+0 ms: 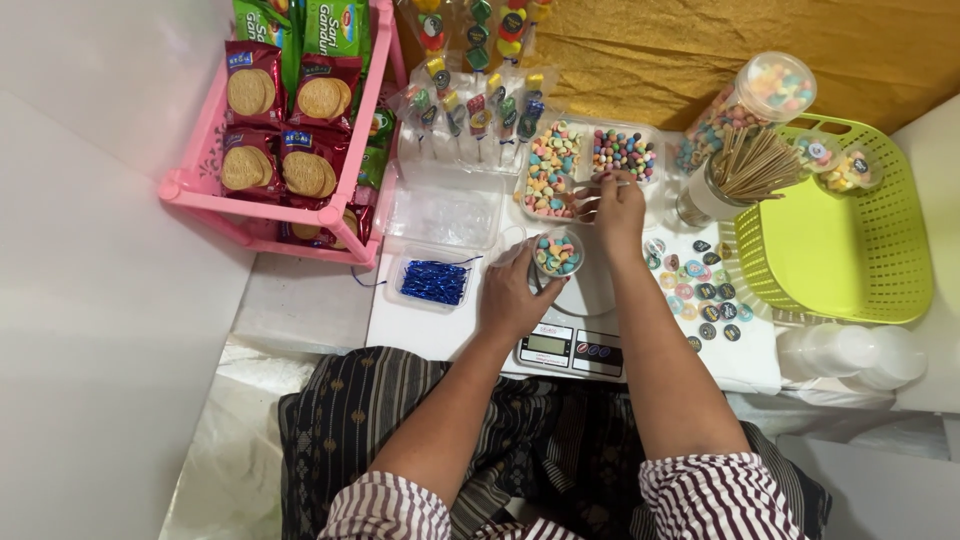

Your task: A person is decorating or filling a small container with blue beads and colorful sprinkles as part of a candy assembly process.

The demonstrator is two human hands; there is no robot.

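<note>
Left hand grips the small candy cup mid-frame on the scale; right hand pinches candies (pastel ones) above the tray.

A low white table sits in the middle of the picture. On the left is a big plain white wall — smooth and bright. At the top right hangs a golden-yellow cloth, a bit wrinkled. A pink plastic rack stands at the upper left of the table. A lime-green basket sits on the right. At the bottom left, clear plastic sheeting lies on the floor. The light is soft and even.
</note>
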